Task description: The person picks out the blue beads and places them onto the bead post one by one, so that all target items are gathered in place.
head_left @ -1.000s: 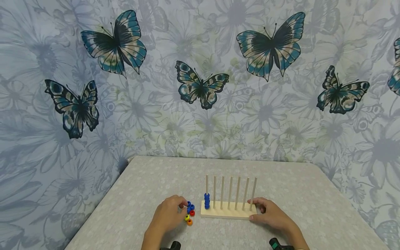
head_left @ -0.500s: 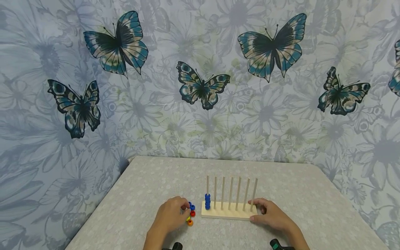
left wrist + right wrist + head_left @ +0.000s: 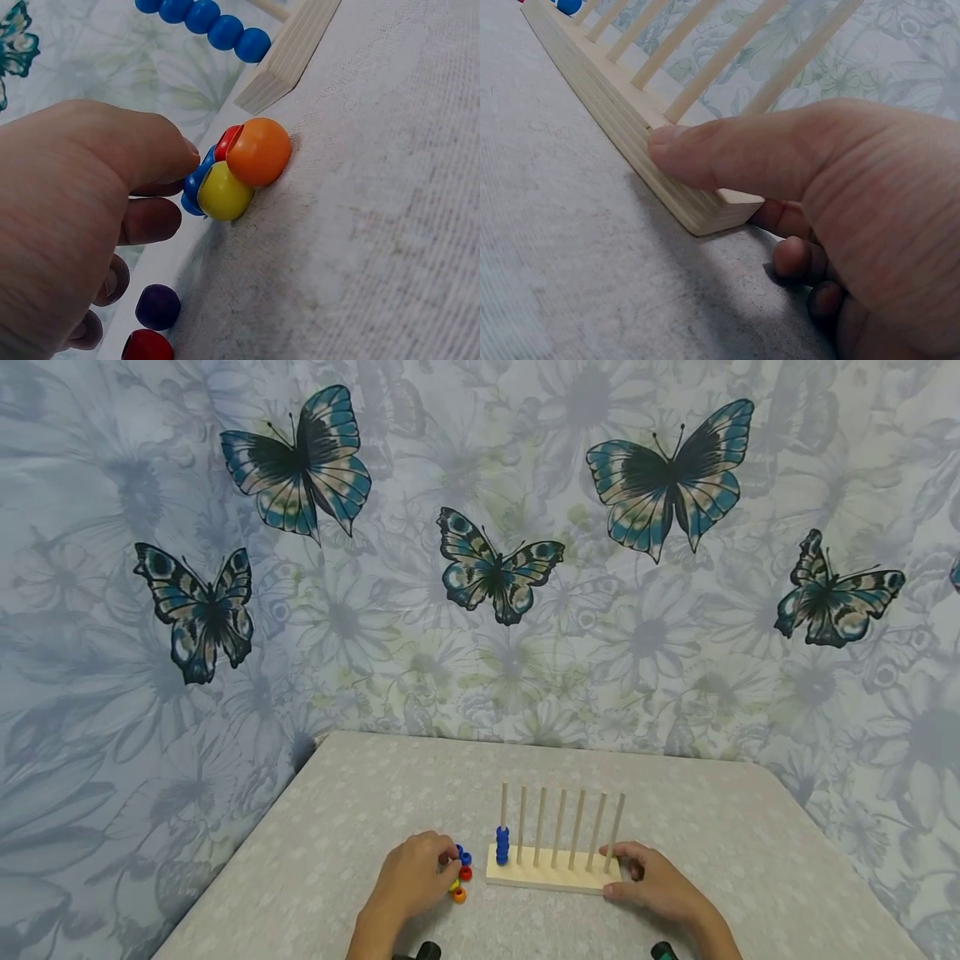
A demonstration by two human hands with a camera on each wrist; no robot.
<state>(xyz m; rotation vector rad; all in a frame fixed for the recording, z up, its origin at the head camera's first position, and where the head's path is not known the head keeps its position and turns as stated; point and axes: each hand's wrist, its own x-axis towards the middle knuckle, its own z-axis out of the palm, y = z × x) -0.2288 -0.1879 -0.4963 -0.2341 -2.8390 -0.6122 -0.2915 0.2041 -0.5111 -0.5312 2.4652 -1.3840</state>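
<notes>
Here, in the head view, the left hand point(image 3: 415, 878) is resting on the grey table point(image 3: 337, 827) with its fingers curled in against a small cluster of loose beads point(image 3: 461, 875) lying just left of the wooden peg rack point(image 3: 551, 870). The right hand point(image 3: 656, 887) is gripping the rack's right end, thumb along the near edge and fingers bent round the far side. A stack of blue beads point(image 3: 502, 845) is sitting on the leftmost peg, while the other pegs are standing bare. Behind the table, butterfly wallpaper point(image 3: 480, 568) is filling the far wall.

In the left wrist view, the thumb and forefinger are closing on a blue bead point(image 3: 195, 186) at the left of the cluster, which is touching a yellow bead point(image 3: 223, 193), an orange bead point(image 3: 258, 151) and a red bead point(image 3: 227, 139). A purple bead point(image 3: 157, 307) and a second red bead point(image 3: 147, 346) are lying apart, nearer the palm. The rack's corner point(image 3: 289, 54) is showing just beyond.

In the right wrist view, the thumb point(image 3: 727, 154) is pressing flat on the rack's near face point(image 3: 622, 120), with the other fingers curling under and behind the end; the pegs are rising at a slant behind it.
</notes>
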